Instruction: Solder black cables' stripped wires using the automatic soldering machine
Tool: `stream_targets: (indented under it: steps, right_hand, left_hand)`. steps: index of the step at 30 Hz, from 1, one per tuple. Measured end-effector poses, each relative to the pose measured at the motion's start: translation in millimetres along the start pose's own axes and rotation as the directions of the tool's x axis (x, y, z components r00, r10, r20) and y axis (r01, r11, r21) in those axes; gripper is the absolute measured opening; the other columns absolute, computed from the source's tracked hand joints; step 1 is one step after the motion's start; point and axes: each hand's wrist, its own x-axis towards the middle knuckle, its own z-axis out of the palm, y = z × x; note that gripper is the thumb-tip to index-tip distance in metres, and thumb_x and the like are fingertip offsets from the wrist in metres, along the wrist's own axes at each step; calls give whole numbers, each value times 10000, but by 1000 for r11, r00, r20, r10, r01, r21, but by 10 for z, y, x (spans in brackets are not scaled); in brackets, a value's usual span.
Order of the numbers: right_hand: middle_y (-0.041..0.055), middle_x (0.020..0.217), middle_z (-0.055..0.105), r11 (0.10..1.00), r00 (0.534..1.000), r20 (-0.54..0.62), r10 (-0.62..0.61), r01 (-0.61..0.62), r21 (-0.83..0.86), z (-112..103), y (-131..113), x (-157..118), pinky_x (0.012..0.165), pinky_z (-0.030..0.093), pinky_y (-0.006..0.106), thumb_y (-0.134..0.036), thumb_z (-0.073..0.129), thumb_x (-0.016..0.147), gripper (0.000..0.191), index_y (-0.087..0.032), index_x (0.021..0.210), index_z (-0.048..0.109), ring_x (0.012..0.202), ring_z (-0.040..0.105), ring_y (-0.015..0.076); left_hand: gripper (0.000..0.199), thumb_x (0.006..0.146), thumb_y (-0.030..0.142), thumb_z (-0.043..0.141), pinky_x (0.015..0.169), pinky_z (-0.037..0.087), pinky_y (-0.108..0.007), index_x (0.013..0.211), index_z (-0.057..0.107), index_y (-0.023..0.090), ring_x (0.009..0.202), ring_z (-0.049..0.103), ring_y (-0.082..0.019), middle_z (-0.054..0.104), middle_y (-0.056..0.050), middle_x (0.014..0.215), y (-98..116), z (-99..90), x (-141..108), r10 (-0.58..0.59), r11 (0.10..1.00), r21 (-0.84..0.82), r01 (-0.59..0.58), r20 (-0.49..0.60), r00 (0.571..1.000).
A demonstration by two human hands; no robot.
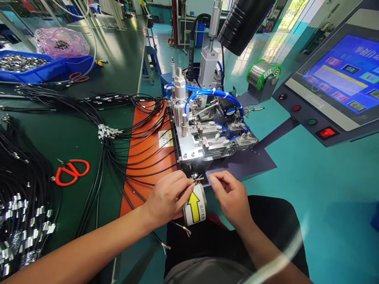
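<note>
Between thumb and forefinger, my left hand [170, 193] pinches a black cable whose thin coloured wires [199, 179] fan out past the fingertips. My right hand [231, 197] is just right of those wire ends, its thumb and forefinger drawn together; anything between them is too small to make out. Both hands are at the front edge of a metal soldering machine [192, 148] with blue air tubes. Under the wires, a rounded part carries a label with a yellow arrow [194, 207]. Two more cable ends with splayed coloured wires [187, 230] hang below my left hand.
Black cables cross an orange plate [142, 148] into the machine's left side. Red-handled scissors [72, 172] and cable bundles [26, 213] lie on the green table. A solder spool [263, 75] and control screen [343, 79] stand to the right; a blue tray [62, 67] holds metal parts.
</note>
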Motion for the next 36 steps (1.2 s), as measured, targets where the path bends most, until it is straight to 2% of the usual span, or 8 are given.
stream_targets:
  steps: [2, 4, 10, 24, 36]
  right_hand:
    - [-10, 658, 555, 984, 989, 74, 131, -139, 114, -55, 19, 50, 495, 371, 240, -414, 603, 881, 245, -185, 896, 689, 554, 470, 120]
    - [-43, 575, 481, 949, 965, 167, 201, -234, 211, -68, 27, 83, 462, 314, 225, -441, 629, 858, 279, -177, 924, 695, 510, 407, 103]
    - [-67, 560, 416, 864, 912, 323, 251, -362, 350, -10, 0, 99, 453, 218, 206, -372, 671, 839, 238, -156, 936, 697, 503, 316, 69]
    - [-44, 630, 493, 818, 905, 356, 234, -381, 431, 32, -5, 116, 480, 235, 212, -346, 758, 786, 233, -144, 889, 703, 532, 302, 53]
    - [-72, 549, 393, 750, 875, 410, 255, -447, 487, 55, 3, 127, 460, 171, 218, -322, 754, 795, 234, -112, 872, 685, 498, 258, 46]
  left_hand:
    - [134, 921, 173, 545, 648, 469, -263, 895, 671, 137, 684, 534, -133, 579, -39, 748, 0, 1, -1, 0, 1000, 3, 0, 2, 1000]
    - [131, 917, 167, 549, 649, 469, -267, 902, 674, 130, 688, 535, -136, 577, -42, 751, 2, 0, -2, -1, 1000, 8, 1, 5, 1000]
    - [136, 920, 162, 545, 655, 463, -268, 892, 673, 125, 690, 524, -136, 574, -45, 753, 19, -8, 3, 2, 1000, 13, -2, 15, 1000]
    - [128, 910, 161, 567, 647, 453, -268, 870, 676, 108, 681, 521, -137, 571, -46, 743, 3, 4, -2, 15, 1000, 10, -15, -7, 1000]
    - [120, 912, 159, 566, 654, 468, -274, 874, 668, 109, 697, 526, -139, 582, -53, 755, 12, -3, 9, 33, 999, 22, -33, -12, 999]
